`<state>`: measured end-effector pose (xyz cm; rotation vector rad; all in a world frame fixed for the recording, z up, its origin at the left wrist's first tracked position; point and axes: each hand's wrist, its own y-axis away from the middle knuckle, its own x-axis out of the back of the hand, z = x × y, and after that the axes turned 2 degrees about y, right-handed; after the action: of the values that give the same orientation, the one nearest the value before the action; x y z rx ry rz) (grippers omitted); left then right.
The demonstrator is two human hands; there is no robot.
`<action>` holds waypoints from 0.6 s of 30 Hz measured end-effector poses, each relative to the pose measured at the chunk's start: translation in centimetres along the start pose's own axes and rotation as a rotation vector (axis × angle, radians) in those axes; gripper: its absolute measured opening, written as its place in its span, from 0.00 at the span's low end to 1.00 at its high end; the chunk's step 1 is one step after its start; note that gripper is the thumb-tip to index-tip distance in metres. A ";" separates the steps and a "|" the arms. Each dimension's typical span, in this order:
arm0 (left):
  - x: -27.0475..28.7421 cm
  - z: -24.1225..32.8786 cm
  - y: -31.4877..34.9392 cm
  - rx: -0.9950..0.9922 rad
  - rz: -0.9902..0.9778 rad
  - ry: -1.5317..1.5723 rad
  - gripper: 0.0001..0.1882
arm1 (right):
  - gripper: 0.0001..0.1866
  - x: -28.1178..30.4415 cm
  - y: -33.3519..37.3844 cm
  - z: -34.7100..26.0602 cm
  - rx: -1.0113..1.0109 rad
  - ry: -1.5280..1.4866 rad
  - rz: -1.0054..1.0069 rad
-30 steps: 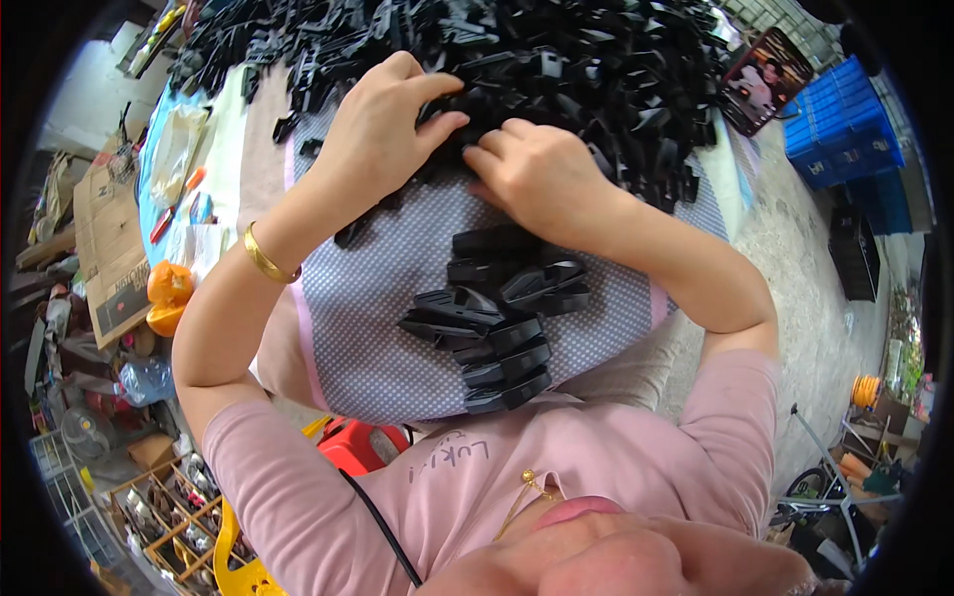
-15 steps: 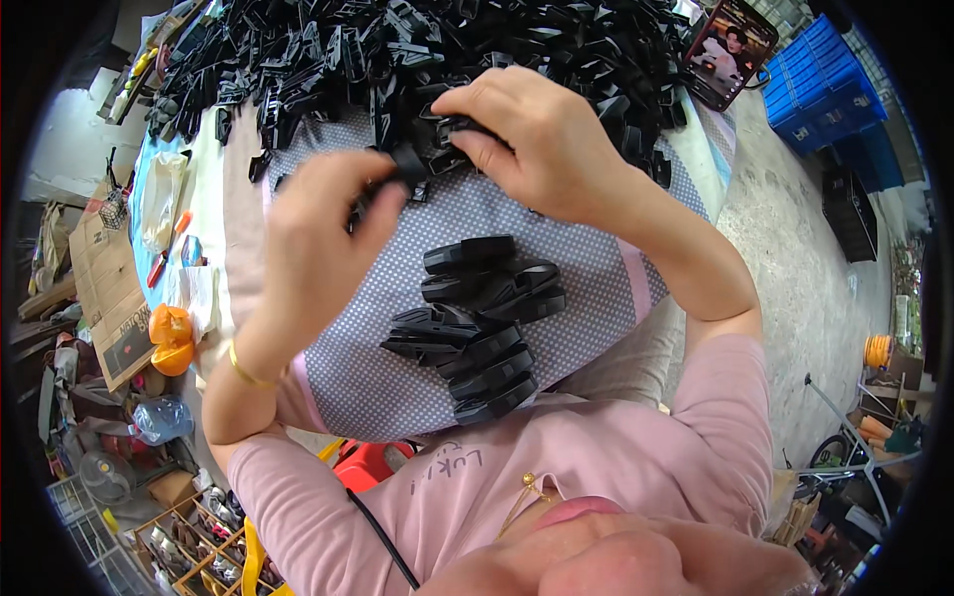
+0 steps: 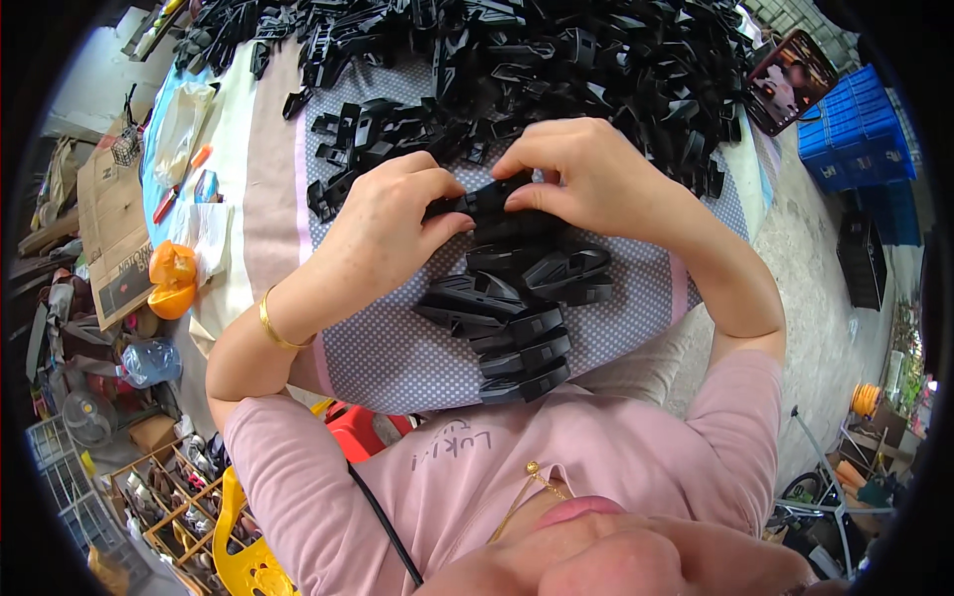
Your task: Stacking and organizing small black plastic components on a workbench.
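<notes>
My left hand [image 3: 391,214] and my right hand [image 3: 596,174] meet over the middle of the cloth, each pinching one end of a black plastic part [image 3: 485,202]. This part sits right at the far end of a row of similar black parts [image 3: 519,343], laid close together toward my body. Whether it touches the row is hard to tell. Just beyond my hands spreads a large heap of loose black plastic parts [image 3: 556,60], some of them scattered beside my left fingers. My fingertips partly cover the held part.
A dotted grey cloth [image 3: 383,363] covers the table. To the left lie a peeled orange [image 3: 172,280], a clear plastic bag [image 3: 184,129] and a cardboard sheet [image 3: 119,233]. A phone [image 3: 792,82] stands at the far right, before blue crates [image 3: 857,129].
My hands have come back from the heap's near edge and closed together on a black part at the row's far end. The whole view has shifted slightly.
</notes>
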<state>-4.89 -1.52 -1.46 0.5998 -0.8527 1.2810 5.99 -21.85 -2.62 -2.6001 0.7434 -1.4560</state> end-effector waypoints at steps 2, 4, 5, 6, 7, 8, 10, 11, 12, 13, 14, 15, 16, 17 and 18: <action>-0.1 0.0 0.2 0.007 0.013 0.008 0.11 | 0.12 -0.2 0.0 0.3 0.091 0.076 0.061; -0.3 0.0 0.3 0.000 0.074 -0.027 0.10 | 0.13 0.0 0.1 0.3 0.180 0.155 0.126; -0.3 0.0 0.4 0.002 0.075 -0.027 0.10 | 0.12 0.3 0.2 0.1 0.158 0.196 0.097; -0.2 0.0 0.4 0.020 0.064 -0.029 0.10 | 0.12 0.5 0.3 0.0 0.136 0.238 0.067; -0.1 0.0 0.4 0.038 0.054 -0.032 0.10 | 0.12 0.7 0.3 -0.1 0.138 0.237 0.067; -0.1 -0.1 0.3 0.038 0.054 -0.032 0.10 | 0.11 0.8 0.4 -0.1 0.117 0.252 0.038; -0.3 -0.4 0.1 -0.045 0.069 -0.026 0.11 | 0.10 0.7 0.3 0.1 0.098 0.267 0.009; -0.3 -0.5 0.0 -0.047 0.067 -0.028 0.11 | 0.10 0.6 0.3 0.3 0.118 0.244 0.018; -0.4 -0.5 0.0 -0.042 0.072 -0.020 0.11 | 0.10 0.5 0.2 0.4 0.138 0.221 0.028; -0.5 -0.5 -0.1 -0.037 0.077 -0.013 0.11 | 0.10 0.4 0.2 0.2 0.137 0.220 0.029; -0.7 -0.6 -0.1 -0.036 0.077 -0.014 0.11 | 0.09 0.5 0.2 -0.1 0.092 0.226 -0.011; -0.9 -0.7 -0.2 -0.081 0.105 -0.014 0.11 | 0.08 0.5 0.1 -0.3 0.047 0.231 -0.051; -1.1 -0.7 -0.3 -0.127 0.134 -0.014 0.10 | 0.08 0.3 -0.1 -0.4 0.047 0.231 -0.051; -1.1 -0.7 -0.3 -0.125 0.131 -0.013 0.10 | 0.07 -0.1 -0.3 -0.5 0.061 0.219 -0.044; -1.1 -0.6 -0.3 -0.123 0.130 -0.010 0.10 | 0.07 -0.4 -0.3 -0.7 0.074 0.208 -0.036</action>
<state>-4.51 -1.74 -2.62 0.4598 -0.9842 1.3327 5.40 -21.31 -2.48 -2.4458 0.6510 -1.7492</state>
